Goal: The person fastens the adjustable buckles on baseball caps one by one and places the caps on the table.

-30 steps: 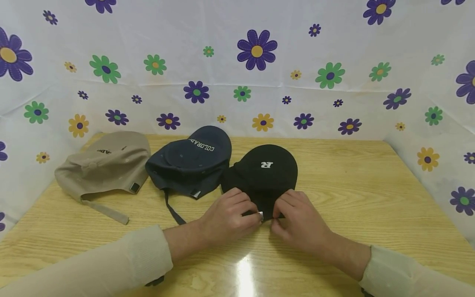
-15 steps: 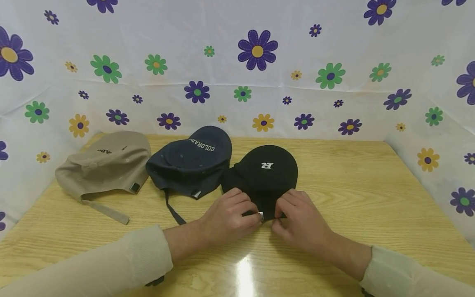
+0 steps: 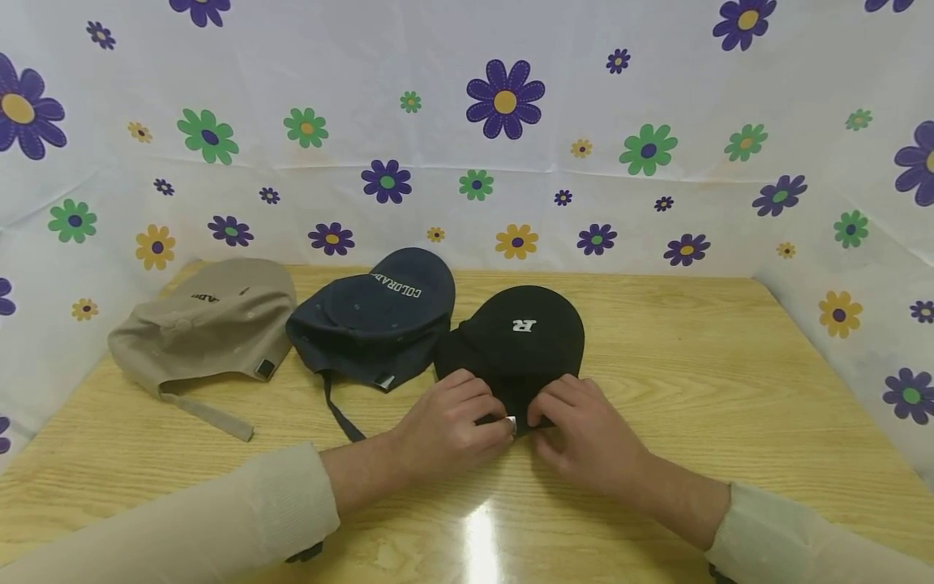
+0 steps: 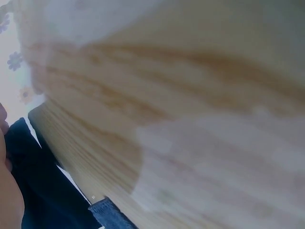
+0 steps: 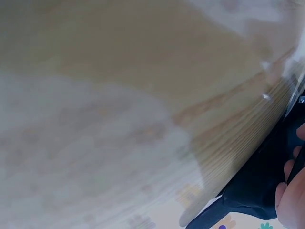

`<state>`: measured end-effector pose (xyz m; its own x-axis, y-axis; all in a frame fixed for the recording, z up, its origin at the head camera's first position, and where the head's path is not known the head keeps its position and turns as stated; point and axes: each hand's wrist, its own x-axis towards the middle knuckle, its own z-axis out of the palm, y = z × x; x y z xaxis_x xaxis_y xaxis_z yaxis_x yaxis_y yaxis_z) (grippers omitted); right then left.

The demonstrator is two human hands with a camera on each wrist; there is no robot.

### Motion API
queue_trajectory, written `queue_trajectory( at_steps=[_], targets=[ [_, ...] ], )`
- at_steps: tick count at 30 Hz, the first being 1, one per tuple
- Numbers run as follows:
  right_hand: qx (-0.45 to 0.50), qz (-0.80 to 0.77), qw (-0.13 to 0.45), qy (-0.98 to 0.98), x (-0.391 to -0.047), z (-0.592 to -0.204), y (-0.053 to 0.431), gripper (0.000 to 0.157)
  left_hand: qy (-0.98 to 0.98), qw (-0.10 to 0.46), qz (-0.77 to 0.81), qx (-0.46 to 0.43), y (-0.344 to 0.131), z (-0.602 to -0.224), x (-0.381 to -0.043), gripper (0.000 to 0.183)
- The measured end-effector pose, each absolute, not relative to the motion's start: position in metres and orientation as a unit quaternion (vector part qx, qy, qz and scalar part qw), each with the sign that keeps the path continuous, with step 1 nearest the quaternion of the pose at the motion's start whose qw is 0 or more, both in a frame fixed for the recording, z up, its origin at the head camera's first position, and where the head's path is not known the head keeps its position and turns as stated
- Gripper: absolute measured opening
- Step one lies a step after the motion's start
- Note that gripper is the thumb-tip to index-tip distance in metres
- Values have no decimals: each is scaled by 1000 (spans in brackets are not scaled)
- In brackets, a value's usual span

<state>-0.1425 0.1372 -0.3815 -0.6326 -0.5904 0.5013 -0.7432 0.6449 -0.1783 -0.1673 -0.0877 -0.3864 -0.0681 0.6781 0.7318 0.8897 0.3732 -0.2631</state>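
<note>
Pinching the near edge of the black cap (image 3: pixel 527 342) with curled fingers of your left hand (image 3: pixel 458 420) and right hand (image 3: pixel 593 430), that cap on the tabletop (image 3: pixel 693 373) before you, navy cap (image 3: pixel 368 320) just to its left, tan cap (image 3: pixel 215 328) farther left.

Head looks forward-down; 2 wrist views graze tabletop (image 3: pixel 693 341).

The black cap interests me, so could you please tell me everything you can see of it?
The black cap looks like soft fabric, with a rounded far side, a white R and, at its near edge, a small shiny piece. It lies on the wooden table, just right of the navy cap. The left hand and the right hand hold its near edge, partly hiding it.
</note>
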Motion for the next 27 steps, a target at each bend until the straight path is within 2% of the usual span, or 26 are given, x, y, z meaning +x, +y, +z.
queue_trajectory(
  at_steps=[13, 27],
  targets=[
    [404, 195, 221, -866, -145, -383, 137, 30, -714, 402, -126, -558, -89, -387, -169, 8],
    [465, 174, 281, -822, -147, -382, 136, 32, -698, 415, -133, -568, -89, -388, -170, 8]
  ],
)
